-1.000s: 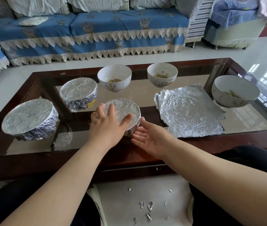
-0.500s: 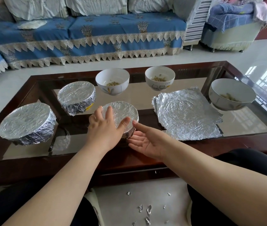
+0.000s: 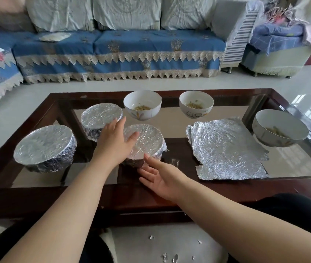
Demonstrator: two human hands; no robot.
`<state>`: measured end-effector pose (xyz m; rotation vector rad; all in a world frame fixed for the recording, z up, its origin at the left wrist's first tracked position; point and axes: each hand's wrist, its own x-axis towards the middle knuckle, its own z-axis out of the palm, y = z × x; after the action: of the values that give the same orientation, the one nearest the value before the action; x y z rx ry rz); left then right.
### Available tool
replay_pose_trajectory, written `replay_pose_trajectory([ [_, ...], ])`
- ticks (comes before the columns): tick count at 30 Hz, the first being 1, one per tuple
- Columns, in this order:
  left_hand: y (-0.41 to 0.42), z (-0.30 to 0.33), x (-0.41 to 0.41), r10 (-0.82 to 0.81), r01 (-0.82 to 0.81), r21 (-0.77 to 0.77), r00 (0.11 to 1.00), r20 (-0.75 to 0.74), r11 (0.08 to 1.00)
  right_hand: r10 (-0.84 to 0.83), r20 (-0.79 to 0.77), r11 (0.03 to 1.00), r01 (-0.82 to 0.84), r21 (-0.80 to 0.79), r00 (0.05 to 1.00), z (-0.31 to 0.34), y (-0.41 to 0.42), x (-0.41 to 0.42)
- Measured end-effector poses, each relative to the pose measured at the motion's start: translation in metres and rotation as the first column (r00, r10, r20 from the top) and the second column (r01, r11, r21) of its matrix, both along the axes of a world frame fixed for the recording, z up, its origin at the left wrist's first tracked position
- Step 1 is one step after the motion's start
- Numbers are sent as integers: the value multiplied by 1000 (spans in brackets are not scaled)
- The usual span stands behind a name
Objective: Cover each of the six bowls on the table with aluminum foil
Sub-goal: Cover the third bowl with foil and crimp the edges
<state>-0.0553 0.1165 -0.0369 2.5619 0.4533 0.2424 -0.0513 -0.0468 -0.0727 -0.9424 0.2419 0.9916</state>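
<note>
A foil-covered bowl (image 3: 147,141) stands near the table's front middle. My left hand (image 3: 115,140) lies flat against its left side, thumb on the foil top. My right hand (image 3: 158,175) is palm up with straight fingers at the bowl's front lower edge. Two more foil-covered bowls stand to the left, a large one (image 3: 44,145) and a smaller one (image 3: 101,116). Three white bowls with bits of food stand bare: one at back middle (image 3: 142,105), one at back right (image 3: 196,104), a large one at far right (image 3: 280,128). Flat foil sheets (image 3: 226,149) lie right of the middle bowl.
The glass-topped table has a dark wooden frame (image 3: 169,194). A blue sofa (image 3: 118,50) stands behind it, an armchair (image 3: 276,48) at the back right. Foil scraps (image 3: 169,258) lie on the floor between my knees.
The camera has tilted up. My left hand has slid to the bowl's left side with fingers straighter. My right hand has dropped slightly to the bowl's front lower edge.
</note>
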Motion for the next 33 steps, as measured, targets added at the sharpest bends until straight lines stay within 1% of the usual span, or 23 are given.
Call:
replay_pose_trajectory([
  [1, 0, 1, 0, 49, -44, -103, 998, 46, 994, -1, -7, 1000, 1, 0, 1000, 1, 5, -3],
  [3, -5, 3, -4, 160, -110, -336, 979, 126, 935, 17, -23, 1000, -17, -2, 1000, 2, 13, -8],
  [6, -17, -3, -8, 348, -188, -535, 912, 215, 823, 95, -38, 994, -96, -43, 995, 6, 8, -14],
  [8, -26, -9, -11, 464, -223, -669, 863, 203, 709, 138, -41, 985, -142, -102, 990, 9, -4, -13],
  [9, -30, -11, -12, 511, -236, -743, 844, 162, 626, 131, -25, 980, -133, -149, 991, 10, -10, -10],
  [10, -33, -13, -14, 545, -243, -806, 831, 114, 539, 94, 15, 975, -89, -205, 995, 12, -17, -7],
  [12, -33, -17, -15, 566, -264, -877, 824, 11, 402, -52, 178, 942, 107, -318, 983, 9, -25, 3],
  [13, -31, -19, -15, 560, -272, -893, 828, -27, 359, -114, 306, 901, 228, -370, 945, 7, -27, 8],
  [15, -29, -19, -15, 526, -270, -906, 848, -64, 325, -90, 562, 812, 387, -437, 822, 6, -28, 13],
  [16, -29, -18, -15, 513, -272, -904, 856, -71, 328, -67, 641, 796, 428, -428, 765, 5, -25, 14],
  [18, -31, -18, -14, 499, -282, -896, 863, -79, 344, -66, 702, 786, 471, -401, 709, 1, -17, 15],
  [22, -29, -20, -14, 463, -286, -893, 881, -101, 348, -120, 730, 767, 530, -362, 673, -13, -2, 20],
  [23, -29, -21, -14, 444, -284, -882, 890, -98, 375, -140, 744, 766, 548, -336, 653, -13, 3, 21],
  [24, -30, -21, -14, 432, -283, -856, 898, -78, 432, -173, 757, 757, 576, -307, 630, -13, 7, 22],
  [25, -32, -19, -15, 422, -281, -804, 906, -41, 525, -209, 760, 745, 604, -284, 615, -13, 11, 24],
  [26, -34, -17, -16, 407, -274, -711, 913, 18, 648, -242, 751, 730, 625, -276, 615, -14, 15, 25],
  [27, -35, -13, -18, 363, -252, -561, 927, 94, 789, -272, 731, 713, 641, -283, 625, -14, 17, 26],
  [28, -35, -12, -19, 275, -206, -352, 948, 158, 913, -298, 713, 701, 652, -287, 635, -15, 20, 28],
  [29, -34, -12, -19, 158, -138, -126, 974, 165, 982, -317, 702, 695, 660, -285, 638, -16, 21, 29],
  [30, -32, -14, -17, 55, -63, 68, 992, 112, 996, -325, 697, 690, 664, -287, 639, -18, 22, 30],
  [31, -31, -16, -15, -11, 5, 197, 999, 31, 980, -328, 699, 686, 669, -287, 635, -18, 23, 30],
  [32, -29, -19, -14, -42, 53, 248, 998, -50, 967, -321, 700, 683, 668, -294, 637, -19, 22, 30],
  [33, -29, -21, -12, -55, 80, 247, 993, -108, 966, -312, 705, 677, 670, -305, 637, -20, 22, 30],
])
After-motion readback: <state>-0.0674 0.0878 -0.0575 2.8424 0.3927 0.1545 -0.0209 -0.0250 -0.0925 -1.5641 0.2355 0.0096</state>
